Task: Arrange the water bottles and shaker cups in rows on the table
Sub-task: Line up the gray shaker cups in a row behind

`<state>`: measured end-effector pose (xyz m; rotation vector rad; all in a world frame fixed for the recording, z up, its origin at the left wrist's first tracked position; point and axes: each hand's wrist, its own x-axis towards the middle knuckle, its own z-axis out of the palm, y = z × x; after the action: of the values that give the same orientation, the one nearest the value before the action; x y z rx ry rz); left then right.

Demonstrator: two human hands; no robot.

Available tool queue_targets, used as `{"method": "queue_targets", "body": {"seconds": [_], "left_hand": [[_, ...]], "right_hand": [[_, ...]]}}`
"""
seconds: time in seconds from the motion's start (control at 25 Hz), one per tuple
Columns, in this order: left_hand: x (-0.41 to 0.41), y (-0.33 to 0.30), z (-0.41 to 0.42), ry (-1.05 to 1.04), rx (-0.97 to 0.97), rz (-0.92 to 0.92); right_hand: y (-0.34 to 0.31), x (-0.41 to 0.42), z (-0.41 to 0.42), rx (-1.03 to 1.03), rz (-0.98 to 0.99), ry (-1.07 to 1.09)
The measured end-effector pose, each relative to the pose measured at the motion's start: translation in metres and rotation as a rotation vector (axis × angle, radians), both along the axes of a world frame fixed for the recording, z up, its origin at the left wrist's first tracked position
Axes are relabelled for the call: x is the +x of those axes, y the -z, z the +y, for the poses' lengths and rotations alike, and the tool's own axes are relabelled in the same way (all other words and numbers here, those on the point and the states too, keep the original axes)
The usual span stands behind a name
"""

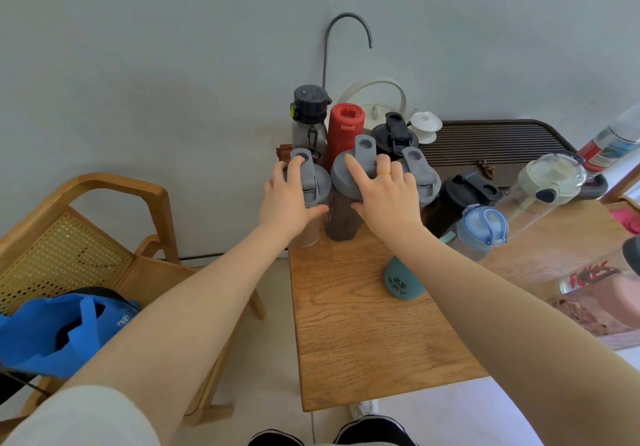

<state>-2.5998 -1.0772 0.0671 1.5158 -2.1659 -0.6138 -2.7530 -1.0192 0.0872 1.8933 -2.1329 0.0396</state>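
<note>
Three grey-lidded shaker cups stand in a row near the wooden table's (363, 335) far left end. My left hand (289, 200) grips the lid of the left shaker cup (311, 182). My right hand (388, 196) rests on the lid of the middle, dark-bodied shaker cup (341, 220). The right shaker cup (424, 175) is partly hidden by my right hand. Behind them stand a silver bottle with a dark cap (309, 116), a red bottle (345, 130) and a black-lidded shaker (394, 134). A black shaker (460, 196) and a blue-lidded bottle (483, 227) stand to the right.
A teal bottle (401, 279) lies under my right forearm. Clear bottles (540, 189) crowd the table's right side, next to a dark slatted tray (495, 141). A white kettle (374, 106) and a curved tap (346, 26) stand at the wall. A wooden chair (86, 238) with a blue bag (69, 328) is on the left.
</note>
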Motion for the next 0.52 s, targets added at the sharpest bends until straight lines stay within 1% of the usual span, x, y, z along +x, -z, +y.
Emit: {"method": "queue_targets", "body": {"seconds": [0.04,0.12,0.2,0.28,0.36,0.44,0.52], "left_hand": [[0.002,-0.001,0.000,0.023,0.020,0.015],[0.009,-0.003,0.002,0.067,0.057,0.015],[0.019,-0.006,0.009,0.083,0.054,-0.047],[0.024,-0.011,0.025,0.125,-0.004,-0.096],[0.024,-0.013,0.047,0.212,-0.106,-0.084],[0.019,-0.015,0.071,0.328,-0.207,-0.056],[0.007,-0.017,0.097,0.477,-0.256,-0.014]], "right_hand": [[-0.002,-0.001,0.002,0.035,-0.037,-0.004],[-0.007,-0.004,0.010,0.040,-0.096,0.000],[-0.011,-0.006,0.021,0.036,-0.132,0.016],[-0.015,-0.008,0.040,0.018,-0.191,0.054],[-0.015,-0.010,0.065,-0.004,-0.268,0.086],[-0.013,-0.012,0.096,-0.020,-0.341,0.111],[-0.007,-0.019,0.134,-0.030,-0.385,0.138]]}}
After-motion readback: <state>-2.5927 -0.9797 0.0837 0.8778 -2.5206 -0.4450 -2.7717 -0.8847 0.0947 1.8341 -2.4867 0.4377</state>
